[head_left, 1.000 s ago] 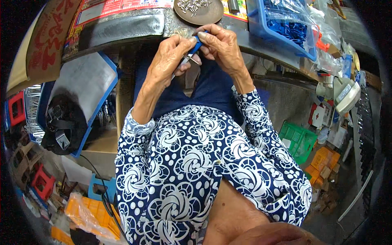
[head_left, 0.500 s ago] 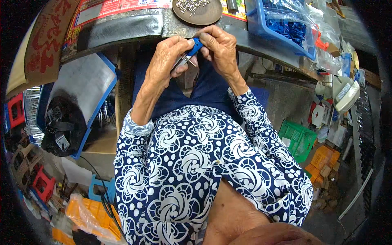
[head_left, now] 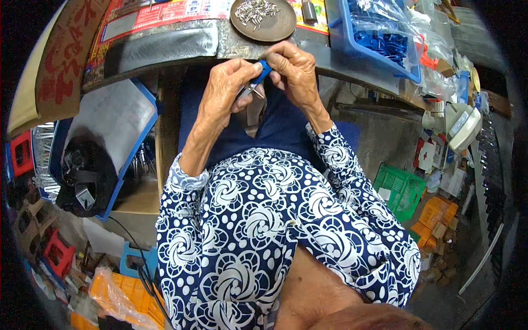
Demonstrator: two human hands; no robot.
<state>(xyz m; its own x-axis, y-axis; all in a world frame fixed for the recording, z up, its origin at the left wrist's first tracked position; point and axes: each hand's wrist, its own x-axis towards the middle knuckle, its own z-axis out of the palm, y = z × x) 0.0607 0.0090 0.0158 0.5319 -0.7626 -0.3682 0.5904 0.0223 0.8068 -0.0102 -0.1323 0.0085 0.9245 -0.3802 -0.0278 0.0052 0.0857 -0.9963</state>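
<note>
My left hand (head_left: pixel 226 87) is closed on a small blue piece with metal parts (head_left: pixel 264 70), just off the table's front edge. A thin metal pin or arm sticks out from its lower side, near my left fingers. At the piece's upper end my right hand (head_left: pixel 292 67) has thumb and forefinger pinched together; whatever lies between those fingertips is hidden. Just beyond both hands, a round brown dish (head_left: pixel 279 34) on the table holds a heap of small silvery metal pins (head_left: pixel 256 12).
A blue bin (head_left: pixel 379 61) of blue parts in plastic wrap stands at the table's right. A dark cylinder (head_left: pixel 309 11) is near the dish. The table edge (head_left: pixel 165 63) runs before me. At left are a cardboard box (head_left: pixel 58 71) and a blue-rimmed tray (head_left: pixel 110 118).
Both hands and the blue piece sit slightly lower in the picture, as do the dish and table edge. My grip looks much the same.
</note>
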